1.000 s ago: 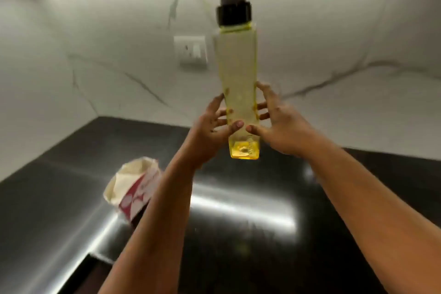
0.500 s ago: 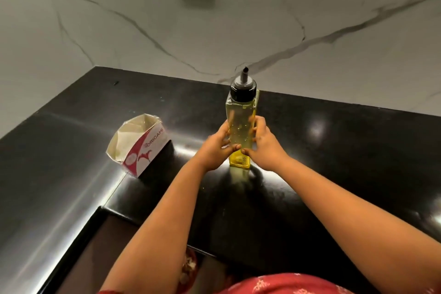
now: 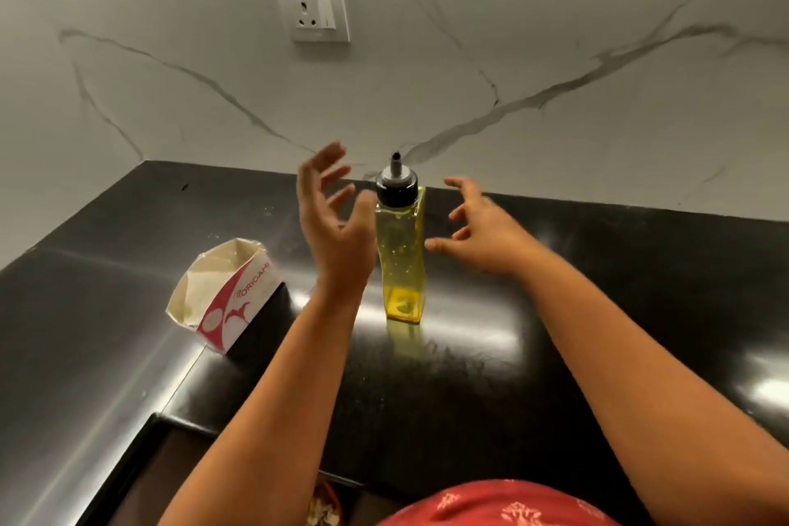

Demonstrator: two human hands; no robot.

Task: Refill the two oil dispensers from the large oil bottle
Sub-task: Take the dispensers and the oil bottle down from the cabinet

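Head view: both hands are now off the oil dispenser [image 3: 400, 246]. It stands upright by itself on the black counter [image 3: 597, 312], near the marble backsplash [image 3: 512, 56], black spout cap on top and only a shallow pool of yellow oil at the base.

L hand [image 3: 331, 222] hovers just left of it, fingers spread and apart, gripping nothing. R hand [image 3: 484, 233] is just right of it, fingers loosely spread, also empty. Neither touches the dispenser.

Meaning for the task: the dispenser is set down and ready. Cap prob. needs to come off next, then the refill. No large oil bottle or 2nd dispenser in sight.

Vs 0.5 s ago: both hands then wrapped the lower body w/ the base on the counter; 1 s ago it was held up in the air. The tissue box [image 3: 222, 295] at left is unchanged.
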